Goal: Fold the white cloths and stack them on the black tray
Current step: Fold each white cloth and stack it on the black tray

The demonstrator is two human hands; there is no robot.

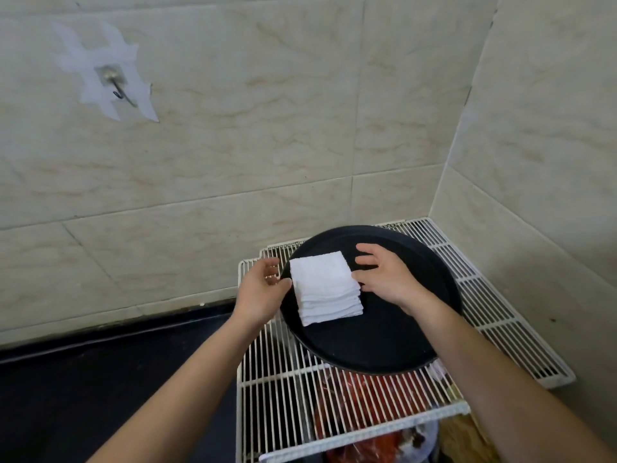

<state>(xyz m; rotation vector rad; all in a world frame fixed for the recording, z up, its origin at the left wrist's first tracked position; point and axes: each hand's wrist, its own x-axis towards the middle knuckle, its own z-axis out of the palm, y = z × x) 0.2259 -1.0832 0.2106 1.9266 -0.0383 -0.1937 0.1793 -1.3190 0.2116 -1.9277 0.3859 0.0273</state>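
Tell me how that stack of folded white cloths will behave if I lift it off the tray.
Probably soft and light: the stack of cloths shows loose terry layers. Lifted by one side, it would likely flop and fan apart, since its near edges already sit staggered.

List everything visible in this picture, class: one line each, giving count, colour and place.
stack of cloths: one, white, folded, on the tray's left part
tray: one, black, round, on the wire racks
wire racks: two, white, overlapping, in the corner
hook: one, metal, taped to the wall, upper left
red things: count unclear, under the racks
dark surface: one, black, lower left
left hand: one, at the stack's left edge
right hand: one, at the stack's right edge
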